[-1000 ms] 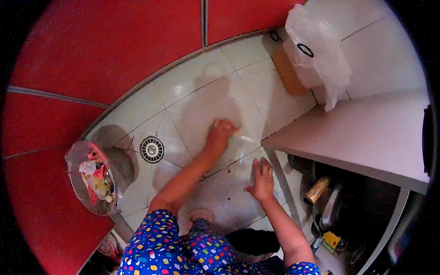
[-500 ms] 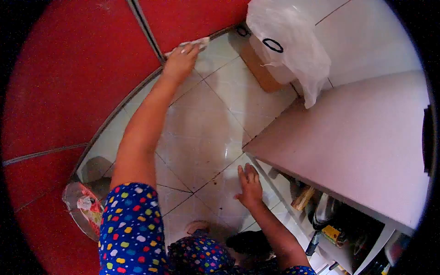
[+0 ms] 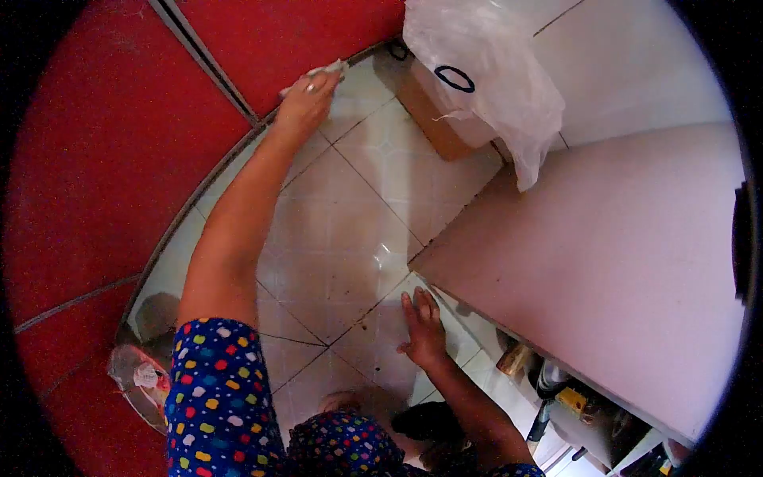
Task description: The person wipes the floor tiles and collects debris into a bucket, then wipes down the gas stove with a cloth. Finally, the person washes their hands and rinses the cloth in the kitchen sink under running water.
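Note:
My left hand reaches far forward, its fingers pressed over a crumpled whitish cloth. The cloth lies along the dark bottom edge of the red panel, where it meets the tiled floor; a ring shows on one finger. Most of the cloth is hidden under the hand. My right hand is low over the floor near the front corner of the pale cabinet, fingers apart and holding nothing. Whether it touches the floor I cannot tell.
A translucent plastic bag with a black ring hangs at the back, above a brown board or box. Clutter, including a yellow packet, fills the cabinet's shelf. A clear plastic package rests by the red panel at left.
The view has shifted slightly. My left hand and the cloth have slid a little to the right along the panel's bottom edge, away from the seam. My right hand stays near the cabinet corner.

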`<act>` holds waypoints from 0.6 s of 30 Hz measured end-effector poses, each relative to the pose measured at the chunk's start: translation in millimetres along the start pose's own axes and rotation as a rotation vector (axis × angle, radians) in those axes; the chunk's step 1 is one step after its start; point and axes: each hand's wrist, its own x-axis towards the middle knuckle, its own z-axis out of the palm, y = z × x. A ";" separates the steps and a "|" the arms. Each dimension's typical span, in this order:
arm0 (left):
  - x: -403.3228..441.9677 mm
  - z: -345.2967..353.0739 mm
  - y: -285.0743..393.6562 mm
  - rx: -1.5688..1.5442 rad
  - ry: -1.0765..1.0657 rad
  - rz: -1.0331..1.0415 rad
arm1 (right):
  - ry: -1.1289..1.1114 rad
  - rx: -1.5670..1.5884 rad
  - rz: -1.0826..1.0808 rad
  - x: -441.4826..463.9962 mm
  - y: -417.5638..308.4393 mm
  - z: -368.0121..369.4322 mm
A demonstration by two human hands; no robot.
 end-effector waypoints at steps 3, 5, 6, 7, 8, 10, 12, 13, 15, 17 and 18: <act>53.7 24.1 10.4 -0.205 0.242 -0.058 | -0.001 0.005 -0.012 -0.2 1.5 0.2; 89.4 -1.1 10.7 0.058 0.078 0.059 | 0.000 0.013 -0.007 -0.4 1.0 0.5; 98.9 18.1 12.1 0.054 0.086 0.061 | -0.001 0.022 -0.009 -0.2 0.1 0.1; 108.5 42.1 16.5 -0.069 0.089 -0.012 | 0.005 0.021 -0.002 -0.2 -1.5 -0.1; 115.5 54.1 18.7 -0.191 0.092 -0.084 | -0.004 -0.001 0.004 -0.4 -3.0 -0.6; 114.0 41.6 23.1 -0.240 -0.009 -0.151 | -0.008 -0.018 0.012 3.1 -1.3 -1.1; 100.5 31.9 25.5 -0.283 -0.122 -0.223 | 0.013 -0.014 -0.010 -0.1 -1.4 -1.0; 93.3 28.7 23.1 -0.271 -0.074 -0.212 | 0.016 -0.011 -0.014 0.2 -1.8 -0.5; 75.7 29.4 19.3 -0.255 -0.027 -0.203 | 0.000 -0.049 -0.002 -0.7 -1.3 -0.8; 59.3 31.2 16.6 -0.334 0.047 -0.230 | 0.002 -0.048 0.002 -2.1 -0.9 -1.0; 52.3 32.6 14.6 -0.329 0.048 -0.228 | 0.000 -0.046 0.007 -2.5 -1.7 -0.8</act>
